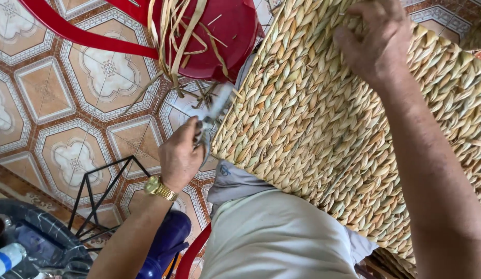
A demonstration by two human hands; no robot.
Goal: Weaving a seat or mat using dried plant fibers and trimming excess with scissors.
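Observation:
A large woven straw basket point(323, 119) lies tilted across my lap, its braided side facing up. My right hand point(375, 41) rests on its upper part, fingers curled over the weave near the top edge. My left hand point(181, 155), with a gold watch on the wrist, is closed around a pair of scissors point(214, 111) whose blurred blades point up along the basket's left edge. The blades touch or nearly touch the weave; I cannot tell which.
A red plastic stool point(219, 31) with loose straw strips point(173, 36) draped over it stands on the patterned tile floor point(70, 103). A black wire frame point(101, 191) sits at lower left, beside a blue container point(168, 243) and a dark tub of bottles point(28, 248).

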